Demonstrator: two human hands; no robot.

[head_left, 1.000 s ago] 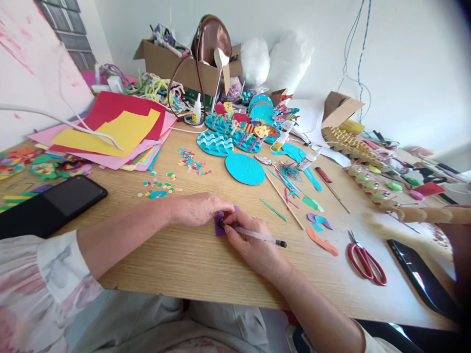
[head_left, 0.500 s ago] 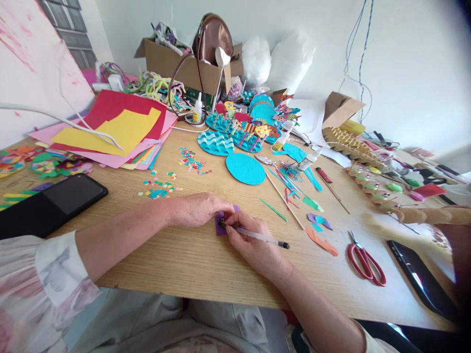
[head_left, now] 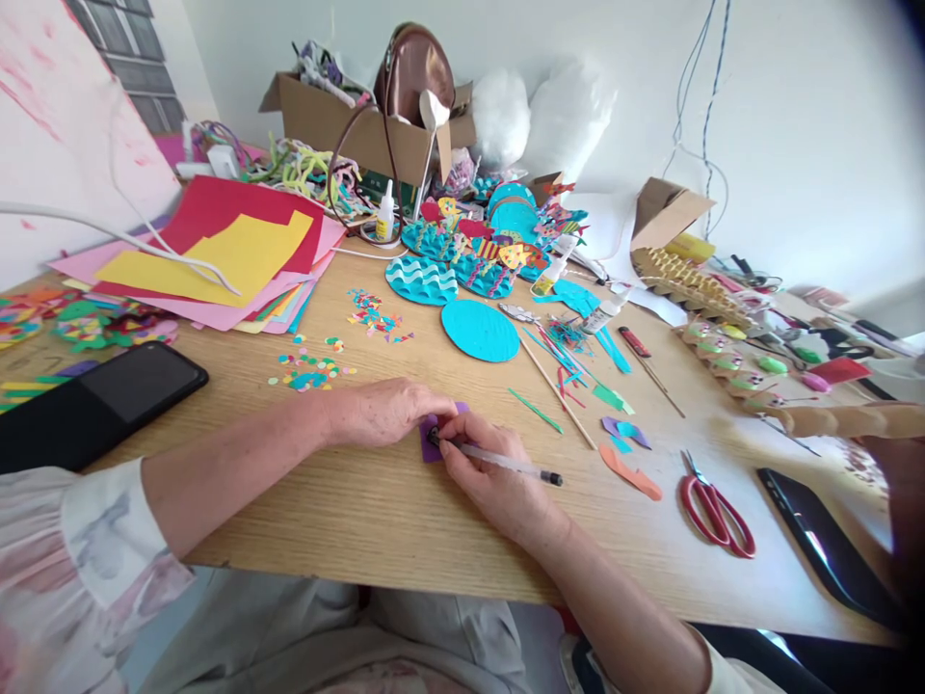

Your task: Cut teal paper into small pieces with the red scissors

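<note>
A small piece of purple paper [head_left: 429, 451] lies on the wooden table close in front of me, with a dark mark on it. My left hand [head_left: 394, 410] reaches in from the left, its bent fingertips closed at the paper's upper edge and holding it against the table. Between the thumb and fingers of my right hand [head_left: 498, 472] is a pen [head_left: 510, 464] with a clear barrel and black ends, its tip down on the purple paper. My two hands meet over the paper, so part of it is hidden.
Red-handled scissors [head_left: 717, 506] and a dark phone [head_left: 824, 549] lie to the right. A blue oval [head_left: 480, 331] sits beyond my hands, near confetti dots [head_left: 314, 371] and a wooden stick [head_left: 556, 390]. Paper sheets [head_left: 217, 251] and a black phone [head_left: 108, 395] are at left; another person's arm [head_left: 903, 501] shows far right.
The whole view has shifted very slightly. Both hands keep their places on the purple paper, and the pen tip stays on it with hardly any visible movement.
</note>
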